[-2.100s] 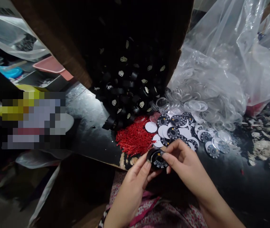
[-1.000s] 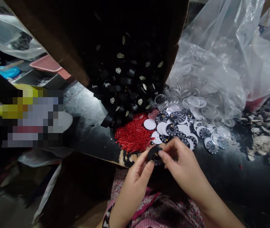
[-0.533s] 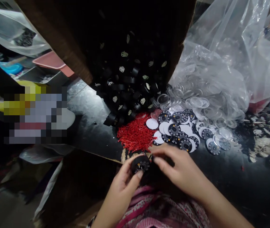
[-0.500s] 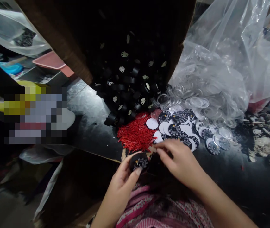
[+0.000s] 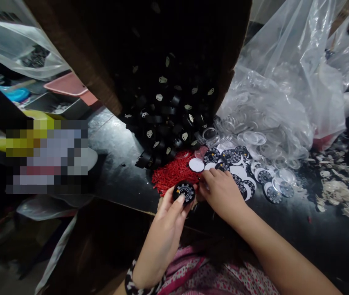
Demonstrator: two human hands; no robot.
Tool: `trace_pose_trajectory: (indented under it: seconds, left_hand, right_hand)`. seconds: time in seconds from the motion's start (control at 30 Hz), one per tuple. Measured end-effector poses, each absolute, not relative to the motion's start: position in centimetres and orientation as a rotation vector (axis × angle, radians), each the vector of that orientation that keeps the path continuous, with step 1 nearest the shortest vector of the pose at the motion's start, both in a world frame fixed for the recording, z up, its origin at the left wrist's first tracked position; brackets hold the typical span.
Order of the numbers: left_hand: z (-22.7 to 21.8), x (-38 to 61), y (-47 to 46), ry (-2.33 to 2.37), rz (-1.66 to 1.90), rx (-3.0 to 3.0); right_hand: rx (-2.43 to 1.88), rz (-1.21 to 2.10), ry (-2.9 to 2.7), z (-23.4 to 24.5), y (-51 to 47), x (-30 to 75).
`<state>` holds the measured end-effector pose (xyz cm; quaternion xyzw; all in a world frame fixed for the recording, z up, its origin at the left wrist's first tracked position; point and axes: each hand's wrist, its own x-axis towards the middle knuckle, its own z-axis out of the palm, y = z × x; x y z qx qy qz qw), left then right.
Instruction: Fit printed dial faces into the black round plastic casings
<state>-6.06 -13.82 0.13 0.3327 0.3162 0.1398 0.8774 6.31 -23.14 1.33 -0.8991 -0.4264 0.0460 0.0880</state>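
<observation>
Nothing legible is showing. The held dial (image 5: 184, 191) is bearing a ring of white scale marks and figures, too small to read; the loose dials (image 5: 232, 157) are bearing the same print.

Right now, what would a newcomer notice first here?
The red pins heaped mid-table stand out first. Just in front of them the left hand holds up a dial, with the right hand at the heap's edge. Behind, black parts spill from a box, beside a clear bag.
</observation>
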Motion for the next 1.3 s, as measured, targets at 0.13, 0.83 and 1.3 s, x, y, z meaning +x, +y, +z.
trace_pose_trajectory:
  seconds: [0.13,0.83,1.3]
  left_hand:
    - [-0.2,-5.7,-14.3,0.636,0.335,0.710]
    - [-0.4,-6.1,-16.0,0.670,0.246,1.058]
    - [1.6,-6.7,-15.4,0.593,0.329,1.446]
  right_hand:
    - [-2.621,0.122,-1.281,1.5,-23.8,6.1]
    - [-2.083,0.231,-0.990,3.8,-26.6,2.7]
    - [-2.033,0.341,-0.927,4.4,-27.3,2.4]
